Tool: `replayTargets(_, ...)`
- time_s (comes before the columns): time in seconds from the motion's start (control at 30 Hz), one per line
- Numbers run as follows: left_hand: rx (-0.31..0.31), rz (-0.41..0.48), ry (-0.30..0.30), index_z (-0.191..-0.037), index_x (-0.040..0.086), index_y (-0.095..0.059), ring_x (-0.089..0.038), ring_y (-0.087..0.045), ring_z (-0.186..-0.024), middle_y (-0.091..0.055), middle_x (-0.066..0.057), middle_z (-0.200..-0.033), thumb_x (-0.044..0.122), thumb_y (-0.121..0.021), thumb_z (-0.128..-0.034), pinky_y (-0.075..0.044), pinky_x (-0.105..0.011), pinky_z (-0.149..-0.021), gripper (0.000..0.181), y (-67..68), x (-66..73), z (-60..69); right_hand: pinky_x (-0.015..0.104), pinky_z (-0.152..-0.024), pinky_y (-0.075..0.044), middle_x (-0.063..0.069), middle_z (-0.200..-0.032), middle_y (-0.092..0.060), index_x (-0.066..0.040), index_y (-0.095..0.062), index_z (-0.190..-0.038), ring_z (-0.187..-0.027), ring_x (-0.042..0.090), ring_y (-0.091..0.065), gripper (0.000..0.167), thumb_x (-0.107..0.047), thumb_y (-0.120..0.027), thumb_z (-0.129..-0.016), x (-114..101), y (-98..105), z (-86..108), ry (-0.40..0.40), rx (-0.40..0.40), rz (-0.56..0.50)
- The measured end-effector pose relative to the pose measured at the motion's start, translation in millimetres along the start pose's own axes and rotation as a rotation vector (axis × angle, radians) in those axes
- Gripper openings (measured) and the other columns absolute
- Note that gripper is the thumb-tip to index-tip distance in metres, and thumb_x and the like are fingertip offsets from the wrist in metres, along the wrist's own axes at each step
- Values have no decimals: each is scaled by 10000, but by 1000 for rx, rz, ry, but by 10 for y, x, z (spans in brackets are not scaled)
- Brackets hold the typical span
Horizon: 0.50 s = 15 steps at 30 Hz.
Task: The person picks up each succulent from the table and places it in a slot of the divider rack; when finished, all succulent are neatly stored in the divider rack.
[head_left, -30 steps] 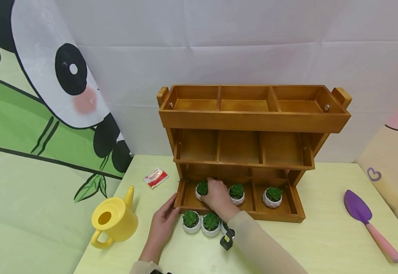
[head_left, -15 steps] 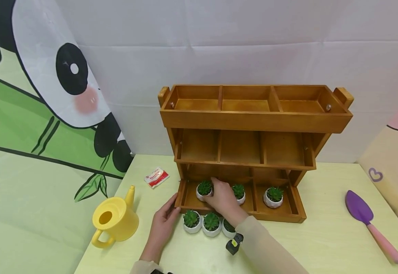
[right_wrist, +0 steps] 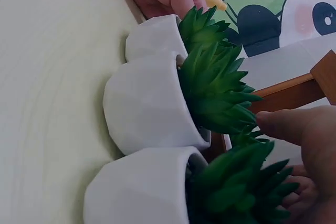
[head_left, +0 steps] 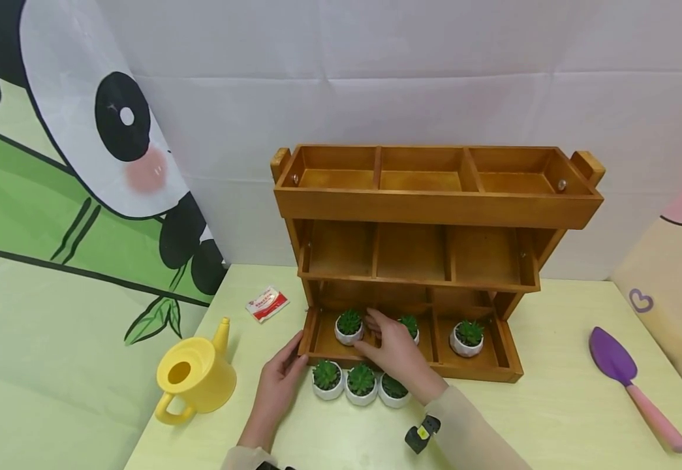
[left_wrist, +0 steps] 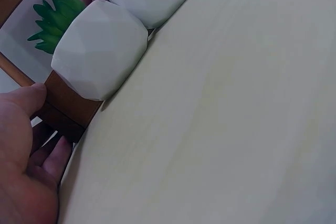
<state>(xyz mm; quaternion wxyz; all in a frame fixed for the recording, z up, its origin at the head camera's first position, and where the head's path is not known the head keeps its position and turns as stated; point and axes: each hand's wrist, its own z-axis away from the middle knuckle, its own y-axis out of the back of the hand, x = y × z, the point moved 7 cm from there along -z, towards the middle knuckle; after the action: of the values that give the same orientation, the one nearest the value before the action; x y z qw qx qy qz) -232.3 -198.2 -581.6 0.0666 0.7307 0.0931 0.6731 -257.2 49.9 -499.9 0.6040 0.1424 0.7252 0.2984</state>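
Note:
At the left front corner of the three-tier wooden plant stand (head_left: 434,205), my left hand (head_left: 280,385) holds the bottom tray, its thumb on the front and fingers round the side, as the left wrist view also shows. A small potted succulent (head_left: 349,328) in a white faceted pot stands upright in the tray's left part. Just right of it, my right hand (head_left: 396,349) is spread with nothing in its fingers. Behind that hand another potted succulent (head_left: 409,326) is partly hidden. A third potted succulent (head_left: 466,338) sits in the right compartment.
Three more potted succulents, the middle one (head_left: 361,384) among them, stand in a row before the tray. A yellow watering can (head_left: 200,372) and a red-and-white packet (head_left: 267,305) lie to the left. A purple trowel (head_left: 613,356) with a pink handle lies right.
My right hand has let go of the left succulent in the tray and drawn back a little to the right, its fingers spreading. The left hand stays at the tray's corner.

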Motion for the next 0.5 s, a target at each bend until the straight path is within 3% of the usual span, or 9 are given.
replayTargets(0.5,-3,2,-15,-1523,279,-566,-174,-533,-1370,-516,-8,-1552,136,-659,-1048,-475,-218,-1072,505,-4,-24,-4,426,-1060,-547,75,-1404,-648,-43,-559,-1488,-1260,263,-638,650,-325,-799,-953,72,97,233,64,-50,-56)
